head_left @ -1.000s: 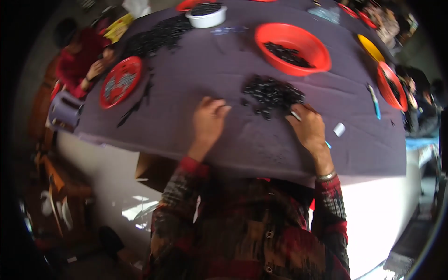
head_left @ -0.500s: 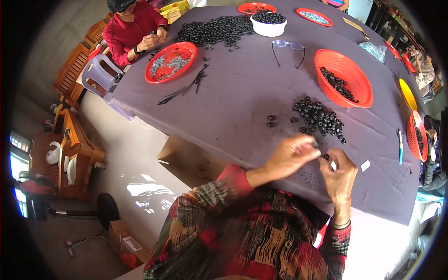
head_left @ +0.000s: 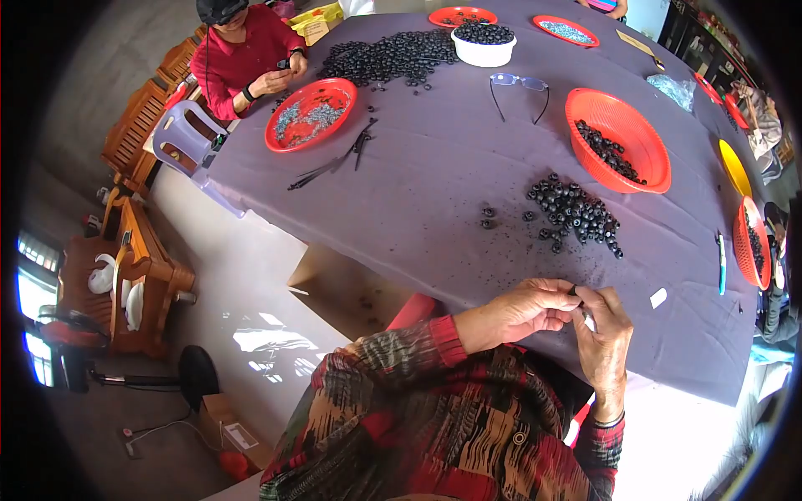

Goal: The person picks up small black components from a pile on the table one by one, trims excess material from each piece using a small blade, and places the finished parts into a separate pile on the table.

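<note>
My left hand [head_left: 535,312] pinches a small round black part [head_left: 573,290] between thumb and forefinger, just above the table's near edge. My right hand [head_left: 605,336] meets it from the right, fingers curled. A pale, shiny object [head_left: 589,321] shows inside the right hand, too little of it to name. Whether the right fingers also touch the black part is hard to see. Beyond the hands lies a loose heap of small black round parts [head_left: 581,210], with a few strays to its left. Dark crumbs are scattered over the cloth around them.
A red plastic basket [head_left: 660,159] holding black parts stands behind the heap. Eyeglasses [head_left: 518,81], a red plate [head_left: 342,90] of small silvery pieces and black strips [head_left: 338,159] lie farther off. A blue-handled tool [head_left: 721,263] lies right. A co-worker in red [head_left: 266,42] handles parts at far left.
My left hand has come down and right, from a blurred spot nearer the heap to meet my right hand. The black part now shows between the fingers. The view has shifted slightly.
</note>
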Available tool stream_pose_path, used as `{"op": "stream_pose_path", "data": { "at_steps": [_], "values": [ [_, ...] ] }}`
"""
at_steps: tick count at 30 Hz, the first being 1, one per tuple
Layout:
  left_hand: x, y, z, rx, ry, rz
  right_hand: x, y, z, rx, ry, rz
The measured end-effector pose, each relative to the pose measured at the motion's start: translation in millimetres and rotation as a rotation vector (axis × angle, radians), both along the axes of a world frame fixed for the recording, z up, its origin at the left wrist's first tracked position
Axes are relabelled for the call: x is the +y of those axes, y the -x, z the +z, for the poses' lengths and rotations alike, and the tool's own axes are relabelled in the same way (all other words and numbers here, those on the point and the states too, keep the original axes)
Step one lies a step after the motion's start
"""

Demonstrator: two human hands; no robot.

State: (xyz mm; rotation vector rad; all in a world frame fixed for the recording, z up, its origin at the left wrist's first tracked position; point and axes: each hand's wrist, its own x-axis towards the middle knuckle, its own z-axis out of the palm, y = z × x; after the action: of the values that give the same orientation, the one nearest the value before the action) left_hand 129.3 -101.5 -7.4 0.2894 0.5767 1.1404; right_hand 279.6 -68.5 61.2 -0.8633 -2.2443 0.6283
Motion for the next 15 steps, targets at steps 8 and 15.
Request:
{"op": "stream_pose_path", "data": {
  "at_steps": [8, 15],
  "values": [
    [0.4, 5.4, -1.3, 0.085, -0.117, -0.017, 4.7, -4.8, 4.3, 0.059, 0.154, 0.063],
    [2.6, 8.7, 1.2, 0.043, -0.200, -0.097, 11.1, -10.2, -7.3, 0.153, 0.165, 0.068]
  ]
}}
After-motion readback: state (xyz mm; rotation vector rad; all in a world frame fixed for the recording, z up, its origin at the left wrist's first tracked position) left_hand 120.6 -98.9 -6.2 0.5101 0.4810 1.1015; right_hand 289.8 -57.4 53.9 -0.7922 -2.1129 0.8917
